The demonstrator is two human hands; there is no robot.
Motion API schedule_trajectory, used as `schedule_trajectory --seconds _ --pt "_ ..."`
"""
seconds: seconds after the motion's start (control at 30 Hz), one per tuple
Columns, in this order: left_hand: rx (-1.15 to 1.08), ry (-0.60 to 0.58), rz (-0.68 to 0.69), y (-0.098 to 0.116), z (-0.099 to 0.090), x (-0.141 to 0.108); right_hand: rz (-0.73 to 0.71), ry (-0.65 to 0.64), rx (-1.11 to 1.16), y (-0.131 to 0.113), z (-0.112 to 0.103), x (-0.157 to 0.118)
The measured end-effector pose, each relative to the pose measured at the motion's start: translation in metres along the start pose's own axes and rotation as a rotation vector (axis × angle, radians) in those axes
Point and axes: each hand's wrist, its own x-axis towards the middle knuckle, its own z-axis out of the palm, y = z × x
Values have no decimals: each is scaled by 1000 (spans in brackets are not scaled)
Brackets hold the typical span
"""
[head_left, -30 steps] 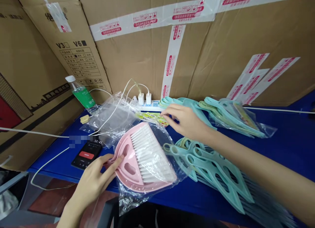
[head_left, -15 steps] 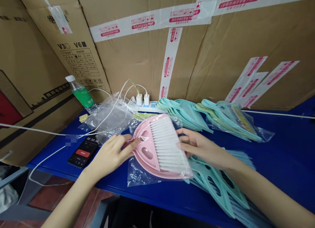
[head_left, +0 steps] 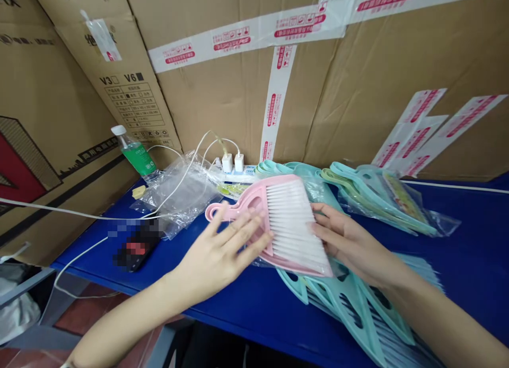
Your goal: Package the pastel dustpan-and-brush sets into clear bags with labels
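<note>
Clear bag holds mint dustpans beside pink brush; left hand has its grip apart, right hand unclear.

Taped cardboard walls a blue table above red floor tiles.

A small pink plastic dustpan lies tilted with its looped handle pointing left and its wide edge toward the lower right. A white-bristled brush rests on it, the bristles fanned across the pan and reaching its front lip. The left hand lies with spread fingers on the pink back, and the right hand touches the bristles' right side. The lower edge overlaps a stack of teal plastic pieces.
</note>
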Motion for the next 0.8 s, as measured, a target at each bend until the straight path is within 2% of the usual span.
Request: schedule_trajectory --seconds 0.1,0.3,0.4,0.53,0.67,0.8 --pt "-1 -8 118 -6 11 3 -7 10 7 -1 0 0" --pt "37 -73 82 -40 17 -3 -21 118 -34 -13 -9 -1" --pt "82 -182 -56 -60 13 -14 -41 217 -12 -18 -17 0" --pt "146 -366 -352 -78 9 -32 -73 320 16 -19 -26 2" --pt "209 -528 -563 -77 9 -40 -92 307 -4 -17 -26 3" --pt "262 -636 -652 -70 9 -34 -96 275 -6 -13 -22 4"
